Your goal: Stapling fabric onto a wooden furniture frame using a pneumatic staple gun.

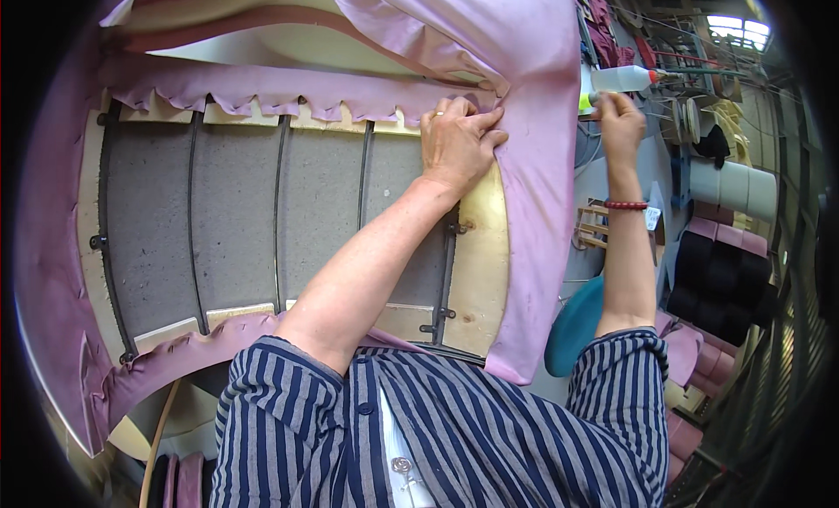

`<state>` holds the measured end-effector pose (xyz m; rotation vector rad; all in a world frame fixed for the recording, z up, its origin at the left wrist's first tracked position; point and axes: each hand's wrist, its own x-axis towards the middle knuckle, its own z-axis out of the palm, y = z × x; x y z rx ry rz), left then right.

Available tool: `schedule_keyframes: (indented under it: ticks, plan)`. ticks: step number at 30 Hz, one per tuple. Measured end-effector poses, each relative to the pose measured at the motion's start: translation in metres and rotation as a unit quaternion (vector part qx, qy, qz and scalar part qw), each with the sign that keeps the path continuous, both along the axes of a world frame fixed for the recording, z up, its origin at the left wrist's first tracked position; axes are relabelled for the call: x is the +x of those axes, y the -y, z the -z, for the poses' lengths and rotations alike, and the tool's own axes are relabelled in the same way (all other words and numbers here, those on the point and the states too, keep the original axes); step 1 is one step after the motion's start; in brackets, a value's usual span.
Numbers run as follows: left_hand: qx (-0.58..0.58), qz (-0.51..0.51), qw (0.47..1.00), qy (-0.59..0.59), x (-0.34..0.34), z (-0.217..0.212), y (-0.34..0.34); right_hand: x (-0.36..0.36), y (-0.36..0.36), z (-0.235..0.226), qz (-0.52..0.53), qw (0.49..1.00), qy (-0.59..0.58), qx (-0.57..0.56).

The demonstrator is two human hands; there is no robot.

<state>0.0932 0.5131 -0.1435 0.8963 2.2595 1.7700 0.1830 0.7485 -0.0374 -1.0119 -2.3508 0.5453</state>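
A wooden seat frame (479,255) with dark metal springs (278,211) across its opening lies before me, partly covered in pink upholstery fabric (537,185). The fabric's notched edge (218,96) is folded over the upper rail. At that rail's right end, my left hand (459,141) has its fingers curled and pressed onto the pink fabric by the corner. My right hand (621,124), raised off to the right, is closed in a pinch near a white squeeze bottle (622,78) with a red tip. Something small and greyish shows at its fingertips, too small to name.
A teal round pad (577,327) lies right of the frame, below a small wooden rack (592,224). Farther right are black rolls (721,276), a white roll (732,189) and pink rolls (715,364). Dark red fabric (605,32) lies at the top right.
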Motion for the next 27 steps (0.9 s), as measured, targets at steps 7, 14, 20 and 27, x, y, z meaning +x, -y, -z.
schedule_keyframes:
  ticks: [7,14,20,27]
  plan:
    - [-0.024,0.024,0.999,-0.007,-0.003,0.002,0.001,0.012,0.004,0.087,-0.096,0.980,0.154,0.086]
    - [-0.016,0.033,0.999,-0.007,-0.003,0.008,0.000,-0.003,0.019,0.100,-0.186,0.959,0.050,0.205]
    - [0.007,0.032,0.999,0.009,-0.001,0.007,-0.003,-0.028,0.004,0.118,-0.198,0.979,-0.026,0.027]
    - [0.008,0.012,1.000,-0.007,-0.002,0.006,-0.001,-0.026,-0.053,0.104,-0.097,0.976,0.082,-0.176]
